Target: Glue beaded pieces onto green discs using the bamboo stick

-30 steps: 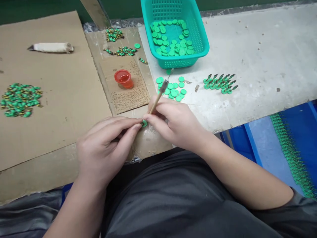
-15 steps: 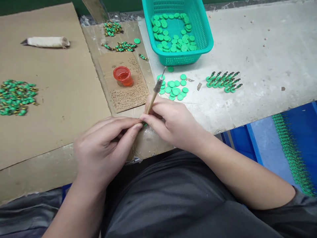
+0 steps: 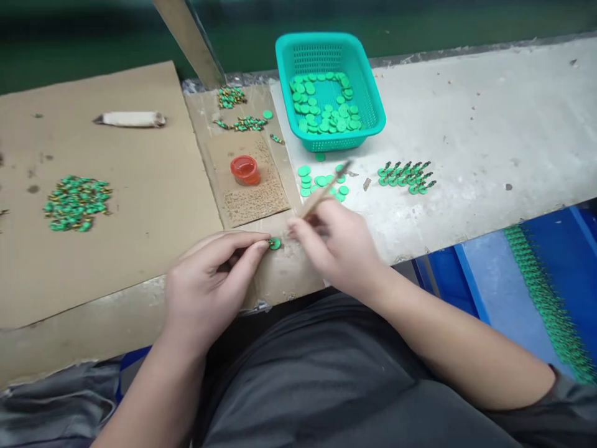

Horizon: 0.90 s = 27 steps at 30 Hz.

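My left hand pinches a small green disc between its fingertips, just above the cardboard at the table's near edge. My right hand grips a thin wooden-handled brush, blurred and tilted up to the right, a short gap right of the disc. Loose green discs lie on the grey table just beyond the right hand. A small red cup stands on a cardboard scrap beyond the left fingertips.
A teal basket of green discs sits at the back. A row of finished green pieces lies to its right. Piles of green-and-dark parts rest on the large cardboard sheet; a white roll farther back. Blue bins hold green parts at right.
My right hand has pulled away from the disc and swung the brush over to the right. The left hand keeps the disc. The view has tilted, so things sit lower in the frame.
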Tool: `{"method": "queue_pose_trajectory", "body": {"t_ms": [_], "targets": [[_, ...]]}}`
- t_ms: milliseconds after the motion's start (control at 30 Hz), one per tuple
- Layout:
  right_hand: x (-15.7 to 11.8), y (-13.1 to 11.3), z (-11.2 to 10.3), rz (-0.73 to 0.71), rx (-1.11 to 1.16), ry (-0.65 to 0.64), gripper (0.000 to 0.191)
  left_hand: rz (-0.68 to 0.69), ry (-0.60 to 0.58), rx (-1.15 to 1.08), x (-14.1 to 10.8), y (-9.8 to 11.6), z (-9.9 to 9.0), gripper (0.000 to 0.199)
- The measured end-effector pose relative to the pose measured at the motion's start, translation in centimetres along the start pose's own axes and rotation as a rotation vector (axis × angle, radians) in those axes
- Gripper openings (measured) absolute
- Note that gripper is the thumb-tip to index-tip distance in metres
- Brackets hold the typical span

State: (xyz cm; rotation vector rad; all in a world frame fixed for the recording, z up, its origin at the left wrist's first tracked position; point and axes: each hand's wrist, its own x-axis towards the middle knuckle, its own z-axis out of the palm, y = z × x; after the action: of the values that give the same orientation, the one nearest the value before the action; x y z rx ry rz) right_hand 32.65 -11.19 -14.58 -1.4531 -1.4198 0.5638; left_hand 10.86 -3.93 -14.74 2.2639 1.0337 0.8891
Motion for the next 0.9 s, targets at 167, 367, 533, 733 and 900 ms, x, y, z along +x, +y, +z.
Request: {"method": "queue_pose_trajectory", "body": {"t_ms": [167,367,533,733,900], "targets": [[-2.8,-0.2,-2.7,0.159,0.175,0.063,0.012,-0.254,-0.030,-0.259,0.6,1.3,-1.3,0.018],[-5.2,0.1,-3.6,0.097,0.077,0.014,0.012,-0.366,-0.101,-0.514,1.7,4.4,-3.9,0.030],[-6.5,0.2,-3.4,0.012,0.098,0.002,0.012,-0.389,-0.124,-0.578,2.2,6.0,-4.6,0.035],[-8.5,0.4,-5.1,0.028,0.056,0.022,0.014,-0.219,-0.150,-0.412,3.4,6.4,-3.7,0.038],[-9.8,0.7,-8.7,0.082,0.032,0.117,0.016,0.084,-0.200,-0.142,7.0,6.2,1.0,0.030]]}}
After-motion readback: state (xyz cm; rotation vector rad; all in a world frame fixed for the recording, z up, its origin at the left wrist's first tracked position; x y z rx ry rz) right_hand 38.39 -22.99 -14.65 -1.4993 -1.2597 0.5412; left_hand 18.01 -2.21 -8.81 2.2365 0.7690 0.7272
